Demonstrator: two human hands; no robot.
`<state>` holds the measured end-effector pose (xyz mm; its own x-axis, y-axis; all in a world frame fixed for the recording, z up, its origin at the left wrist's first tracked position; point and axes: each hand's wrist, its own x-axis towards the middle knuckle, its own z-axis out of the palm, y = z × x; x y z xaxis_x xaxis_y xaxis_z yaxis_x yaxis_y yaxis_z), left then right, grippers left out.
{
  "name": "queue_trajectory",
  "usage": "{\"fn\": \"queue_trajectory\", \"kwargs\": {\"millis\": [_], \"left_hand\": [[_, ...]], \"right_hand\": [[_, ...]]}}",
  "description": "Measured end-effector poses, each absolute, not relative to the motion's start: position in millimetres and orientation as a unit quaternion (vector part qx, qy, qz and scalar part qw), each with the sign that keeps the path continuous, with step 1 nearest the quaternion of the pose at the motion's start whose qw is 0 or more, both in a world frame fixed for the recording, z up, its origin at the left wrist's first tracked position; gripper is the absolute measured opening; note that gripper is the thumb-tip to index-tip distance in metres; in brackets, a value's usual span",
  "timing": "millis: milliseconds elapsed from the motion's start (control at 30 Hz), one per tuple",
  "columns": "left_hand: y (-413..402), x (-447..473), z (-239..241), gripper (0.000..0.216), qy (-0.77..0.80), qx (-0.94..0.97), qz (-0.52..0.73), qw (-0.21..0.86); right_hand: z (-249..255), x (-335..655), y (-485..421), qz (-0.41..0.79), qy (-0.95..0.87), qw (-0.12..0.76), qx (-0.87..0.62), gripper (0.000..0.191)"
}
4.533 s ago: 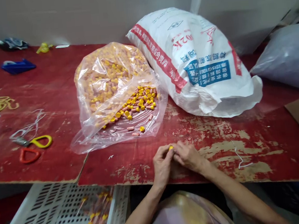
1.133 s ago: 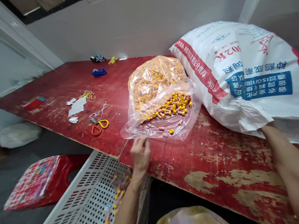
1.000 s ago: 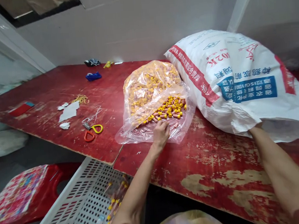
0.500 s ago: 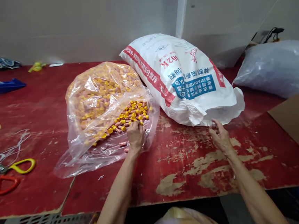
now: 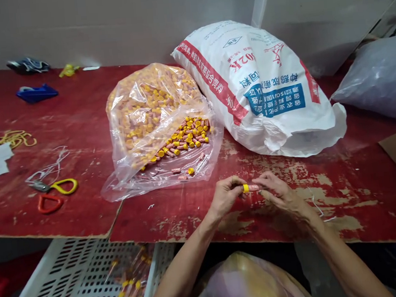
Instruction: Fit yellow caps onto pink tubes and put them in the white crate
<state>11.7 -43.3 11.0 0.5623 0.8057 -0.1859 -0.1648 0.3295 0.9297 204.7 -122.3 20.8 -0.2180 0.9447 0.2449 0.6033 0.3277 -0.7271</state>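
My left hand [image 5: 225, 196] and my right hand [image 5: 276, 191] meet over the worn red table [image 5: 287, 214] near its front edge. Between their fingertips they pinch one small pink piece with a yellow cap [image 5: 249, 188], held level. My left fingers are at the yellow end, my right fingers at the pink end. Just beyond, an open clear plastic bag [image 5: 154, 129] lies on its side, full of the same yellow-capped pink pieces, with several spilled at its mouth [image 5: 183, 140].
A big white woven sack [image 5: 258, 87] lies right of the clear bag, a grey plastic bag [image 5: 379, 77] beyond it. Scissors with yellow and red handles [image 5: 51, 193] lie at left. A white perforated crate [image 5: 81, 283] below the table edge holds several finished pieces.
My left hand has left the mouth of the clear bag and my right hand has left the white sack. Both have come together near the front edge, pinching one capped piece.
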Motion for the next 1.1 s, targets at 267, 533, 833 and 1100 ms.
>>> {"fn": "queue_trajectory", "kwargs": {"millis": [267, 533, 833, 1100], "left_hand": [[-46, -6, -2, 0.039, 0.302, 0.427, 0.216, 0.824], [-51, -2, -8, 0.034, 0.288, 0.413, 0.236, 0.831], [-50, 23, -4, 0.042, 0.345, 0.284, 0.319, 0.836], [-53, 23, -12, 0.064, 0.338, 0.247, 0.274, 0.866]], "right_hand": [[1, 181, -134, 0.26, -0.727, 0.36, -0.525, 0.022], [-22, 171, -141, 0.274, -0.632, 0.44, -0.576, 0.021], [-8, 158, -133, 0.238, -0.732, 0.385, -0.508, 0.019], [-11, 156, -127, 0.225, -0.804, 0.298, -0.462, 0.016]]}}
